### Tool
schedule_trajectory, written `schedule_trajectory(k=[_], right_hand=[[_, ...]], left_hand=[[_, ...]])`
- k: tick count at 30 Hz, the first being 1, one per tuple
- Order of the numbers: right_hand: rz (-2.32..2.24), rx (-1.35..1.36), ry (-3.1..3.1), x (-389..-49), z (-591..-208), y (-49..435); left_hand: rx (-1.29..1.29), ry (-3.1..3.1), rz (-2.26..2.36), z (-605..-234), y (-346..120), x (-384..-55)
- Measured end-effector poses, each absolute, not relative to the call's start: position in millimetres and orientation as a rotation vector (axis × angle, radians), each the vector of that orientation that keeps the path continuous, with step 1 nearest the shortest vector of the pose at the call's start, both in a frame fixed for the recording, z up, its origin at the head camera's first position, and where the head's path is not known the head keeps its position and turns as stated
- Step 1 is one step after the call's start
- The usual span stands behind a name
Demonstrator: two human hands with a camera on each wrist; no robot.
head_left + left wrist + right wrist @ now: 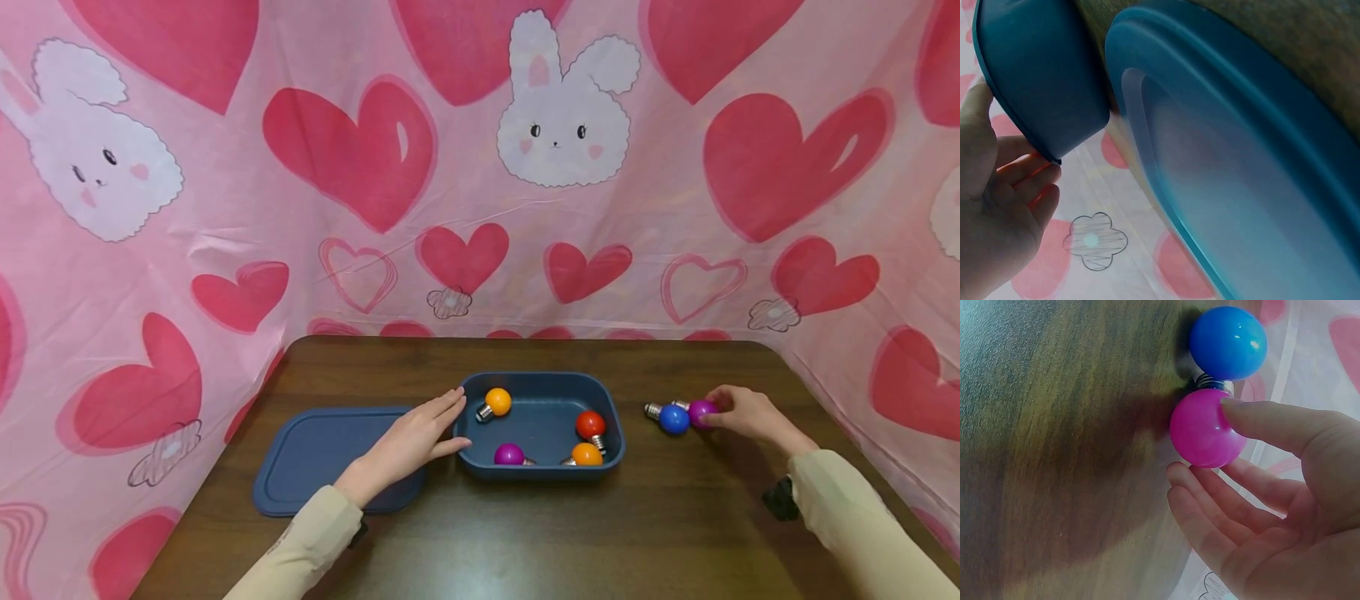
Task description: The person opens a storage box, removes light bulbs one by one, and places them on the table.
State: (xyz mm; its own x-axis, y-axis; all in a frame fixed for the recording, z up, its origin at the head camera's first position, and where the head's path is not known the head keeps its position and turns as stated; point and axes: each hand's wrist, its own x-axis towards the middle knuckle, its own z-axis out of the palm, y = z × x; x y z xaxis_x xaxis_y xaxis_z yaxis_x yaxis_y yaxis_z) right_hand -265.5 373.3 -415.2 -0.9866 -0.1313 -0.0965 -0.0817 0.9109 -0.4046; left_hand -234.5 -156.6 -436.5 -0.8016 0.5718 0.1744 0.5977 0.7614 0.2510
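Observation:
At the table's right, my right hand (752, 412) pinches a purple light bulb (702, 413) between thumb and fingers. Its globe (1207, 430) shows pink in the right wrist view, with the metal screw base pointing to a blue light bulb (673, 419) close beside it. My left hand (415, 435) lies with extended fingers at the left rim of a dark blue container (540, 472). Inside are an orange bulb (498, 402) at the back left, a red bulb (590, 426) at the right, another orange bulb (587, 455) and a purple bulb (509, 455) along the front wall.
A dark blue lid (322, 454) lies flat left of the container, partly under the left forearm in the head view. The brown wooden table (555, 533) ends at a pink cloth backdrop (465, 192) with hearts and rabbits.

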Motion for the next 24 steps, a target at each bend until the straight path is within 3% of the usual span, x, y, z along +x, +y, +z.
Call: schedule_trajectory(k=[24], right_hand=[[-0.59, -0.214, 2.973, -262.7, -410.4, 374.1]], left_hand=[[-0.996, -2.791, -0.42, -435.8, -156.8, -234.0]])
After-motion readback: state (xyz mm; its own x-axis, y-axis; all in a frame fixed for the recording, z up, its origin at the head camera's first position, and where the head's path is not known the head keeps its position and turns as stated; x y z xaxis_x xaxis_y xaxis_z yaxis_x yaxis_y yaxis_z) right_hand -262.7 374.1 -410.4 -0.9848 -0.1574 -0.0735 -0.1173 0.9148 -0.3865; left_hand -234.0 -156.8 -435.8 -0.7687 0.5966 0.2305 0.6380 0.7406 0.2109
